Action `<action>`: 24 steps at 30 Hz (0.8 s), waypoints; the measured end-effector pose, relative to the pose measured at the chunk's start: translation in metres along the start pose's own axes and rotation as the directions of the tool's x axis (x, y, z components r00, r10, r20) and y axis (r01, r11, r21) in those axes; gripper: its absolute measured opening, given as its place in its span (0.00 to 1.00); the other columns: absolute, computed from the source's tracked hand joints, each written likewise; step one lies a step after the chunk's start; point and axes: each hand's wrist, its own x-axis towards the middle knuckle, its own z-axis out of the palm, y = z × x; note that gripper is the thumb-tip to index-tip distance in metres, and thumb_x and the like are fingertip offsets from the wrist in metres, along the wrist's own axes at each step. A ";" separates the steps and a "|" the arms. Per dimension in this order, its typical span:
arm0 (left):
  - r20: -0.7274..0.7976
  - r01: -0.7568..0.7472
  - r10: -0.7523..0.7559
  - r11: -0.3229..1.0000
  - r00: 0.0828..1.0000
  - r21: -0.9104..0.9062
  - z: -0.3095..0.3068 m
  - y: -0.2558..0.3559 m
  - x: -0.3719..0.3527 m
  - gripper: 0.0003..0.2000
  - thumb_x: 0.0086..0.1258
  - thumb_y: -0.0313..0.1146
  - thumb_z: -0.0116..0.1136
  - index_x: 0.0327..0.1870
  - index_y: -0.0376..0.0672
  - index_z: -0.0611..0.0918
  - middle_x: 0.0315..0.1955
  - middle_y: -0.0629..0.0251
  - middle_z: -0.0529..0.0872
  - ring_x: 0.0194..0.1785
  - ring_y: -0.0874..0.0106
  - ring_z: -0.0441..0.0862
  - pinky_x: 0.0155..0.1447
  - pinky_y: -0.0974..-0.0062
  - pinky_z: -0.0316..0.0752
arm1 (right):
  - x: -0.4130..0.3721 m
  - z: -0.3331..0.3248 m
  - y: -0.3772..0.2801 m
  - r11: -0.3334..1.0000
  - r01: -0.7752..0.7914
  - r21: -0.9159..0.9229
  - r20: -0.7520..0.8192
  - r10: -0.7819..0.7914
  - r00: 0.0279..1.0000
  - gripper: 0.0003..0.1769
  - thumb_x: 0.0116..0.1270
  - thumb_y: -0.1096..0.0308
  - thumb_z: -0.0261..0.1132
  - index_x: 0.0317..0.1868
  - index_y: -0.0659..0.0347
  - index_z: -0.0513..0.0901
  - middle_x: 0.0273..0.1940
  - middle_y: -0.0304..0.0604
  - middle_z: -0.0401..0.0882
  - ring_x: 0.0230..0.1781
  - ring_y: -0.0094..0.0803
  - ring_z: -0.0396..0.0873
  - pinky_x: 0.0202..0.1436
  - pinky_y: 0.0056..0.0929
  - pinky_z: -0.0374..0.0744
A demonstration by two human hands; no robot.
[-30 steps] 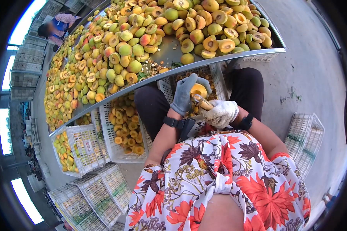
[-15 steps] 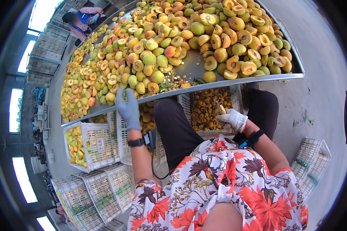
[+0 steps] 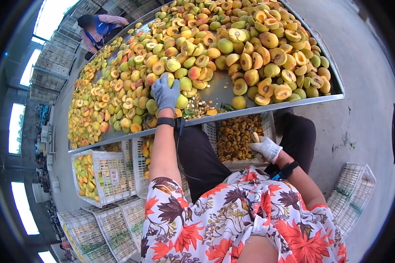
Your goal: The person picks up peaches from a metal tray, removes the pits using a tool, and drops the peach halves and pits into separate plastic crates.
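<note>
reaching over the metal table (image 3: 222, 90) with left hand (image 3: 166, 92), bending fingers onto a yellow-green stone fruit (image 3: 170, 79) at the fingertips; cannot tell whether gripped. clasping a wooden-handled tool (image 3: 255, 136) in right hand (image 3: 266, 148), above a crate (image 3: 268, 125), probably keeping the tip clear of the left fingers. since half a second ago, moved left hand from table edge into the fruit heap (image 3: 131, 83); kept right hand low.

The blouse (image 3: 245, 215) is white, printed with large red and dark purplish flowers. The trousers (image 3: 202, 153) are dark. The left glove (image 3: 166, 94) is grey, while the right glove (image 3: 267, 149) is whitish. Black straps (image 3: 166, 122) circle both wrists; a small blue part (image 3: 275, 176) shows at the right one.
</note>
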 end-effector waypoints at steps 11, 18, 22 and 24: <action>0.733 0.661 0.210 -0.634 0.647 -0.402 -0.052 0.086 -0.132 0.25 0.77 0.55 0.49 0.53 0.37 0.80 0.45 0.57 0.85 0.46 0.60 0.84 0.48 0.64 0.83 | -0.036 0.032 -0.032 0.633 0.412 -0.655 -0.132 -0.633 0.762 0.20 0.63 0.58 0.68 0.46 0.66 0.77 0.30 0.58 0.82 0.33 0.55 0.84 0.37 0.46 0.80; 0.527 0.589 0.274 -0.246 0.804 -0.770 -0.053 0.121 -0.184 0.17 0.80 0.38 0.42 0.56 0.34 0.77 0.47 0.57 0.85 0.49 0.66 0.85 0.57 0.68 0.81 | -0.057 0.049 -0.052 0.468 0.315 -0.826 -0.024 -0.587 0.809 0.21 0.66 0.56 0.65 0.46 0.65 0.73 0.31 0.63 0.82 0.34 0.60 0.83 0.36 0.52 0.80; 0.308 0.291 0.312 0.099 0.899 -0.952 -0.078 0.128 -0.191 0.20 0.65 0.14 0.56 0.59 0.34 0.74 0.52 0.56 0.85 0.55 0.67 0.85 0.63 0.70 0.78 | -0.059 0.051 -0.051 0.456 0.308 -0.835 -0.007 -0.568 0.823 0.21 0.65 0.56 0.65 0.47 0.66 0.73 0.32 0.64 0.82 0.36 0.60 0.83 0.38 0.52 0.80; 0.149 0.073 0.348 0.224 0.926 -0.972 -0.085 0.130 -0.193 0.22 0.63 0.11 0.58 0.59 0.34 0.74 0.53 0.56 0.85 0.56 0.67 0.84 0.63 0.71 0.78 | -0.061 0.052 -0.050 0.466 0.306 -0.830 -0.007 -0.558 0.830 0.22 0.65 0.57 0.65 0.48 0.67 0.73 0.33 0.64 0.82 0.38 0.60 0.83 0.39 0.52 0.80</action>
